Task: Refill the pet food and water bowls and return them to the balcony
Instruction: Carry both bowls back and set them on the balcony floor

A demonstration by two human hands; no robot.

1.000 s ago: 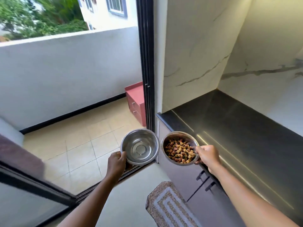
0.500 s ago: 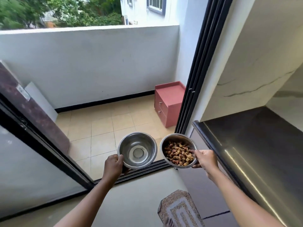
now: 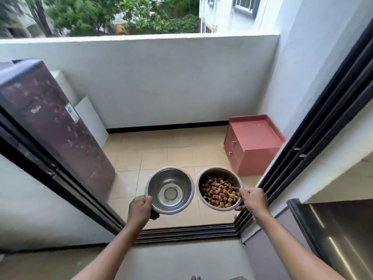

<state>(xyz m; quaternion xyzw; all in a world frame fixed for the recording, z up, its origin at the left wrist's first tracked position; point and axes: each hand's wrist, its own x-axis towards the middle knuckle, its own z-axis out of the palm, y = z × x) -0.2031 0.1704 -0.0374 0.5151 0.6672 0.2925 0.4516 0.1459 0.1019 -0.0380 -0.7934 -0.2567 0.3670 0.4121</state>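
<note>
Reaching forward with both arms, you hold two steel bowls side by side in the air above the dark door track [image 3: 187, 232] at the threshold of the balcony. Your left hand [image 3: 140, 209] is curled closed on the near-left rim of the water bowl [image 3: 170, 189], thumb lying over the lip and fingers wrapped beneath, the wrist straight and the forearm running back toward the lower left. The bowl sits level; its shiny bottom shows through clear water. Your right hand [image 3: 252, 201] is clamped on the near-right rim of the food bowl [image 3: 219, 187], thumb on top of the edge, fingers tucked under the outer wall, the forearm stretching back toward the lower right. That bowl tips slightly toward you and is heaped with brown and tan kibble [image 3: 219, 191]. The two rims are just beside each other, with a thin gap between them. Beyond the bowls lies the tiled balcony floor [image 3: 153, 156], bounded at its far edge by a white parapet wall [image 3: 157, 77]. A red two-drawer cabinet [image 3: 253, 144] stands in the far right corner of that floor, against the side wall. At the left edge of the doorway a dark maroon refrigerator [image 3: 50, 122] stands upright, and to your right a dark tabletop [image 3: 339, 229] runs along the inside wall.
</note>
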